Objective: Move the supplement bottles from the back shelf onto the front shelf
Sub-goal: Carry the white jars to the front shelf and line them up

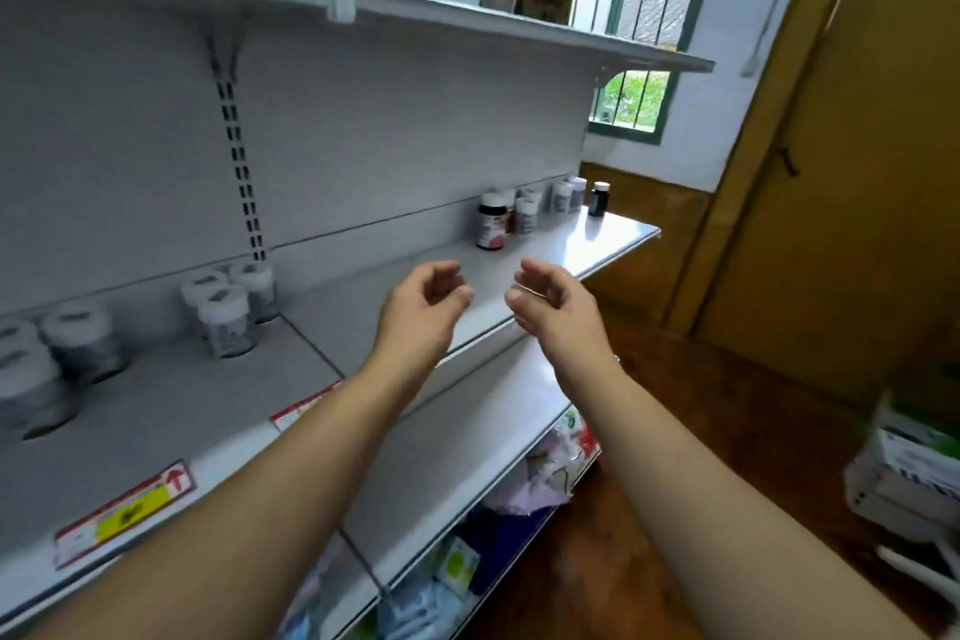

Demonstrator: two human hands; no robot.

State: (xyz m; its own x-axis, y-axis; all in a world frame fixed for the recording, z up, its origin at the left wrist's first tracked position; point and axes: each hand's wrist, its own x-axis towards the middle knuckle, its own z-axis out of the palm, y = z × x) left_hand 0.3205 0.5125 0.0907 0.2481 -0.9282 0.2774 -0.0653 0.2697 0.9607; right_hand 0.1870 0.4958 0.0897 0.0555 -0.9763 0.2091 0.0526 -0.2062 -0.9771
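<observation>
**Both hands empty over the shelf**

We hold our left hand (423, 299) and right hand (553, 299) side by side above the grey shelf (363, 307), each grip loosely curled and holding nothing. The supplement bottles (524, 213) stand in a cluster against the back panel at the shelf's far right end, well beyond our fingers. More white-capped jars (228, 307) sit at the left.
</observation>
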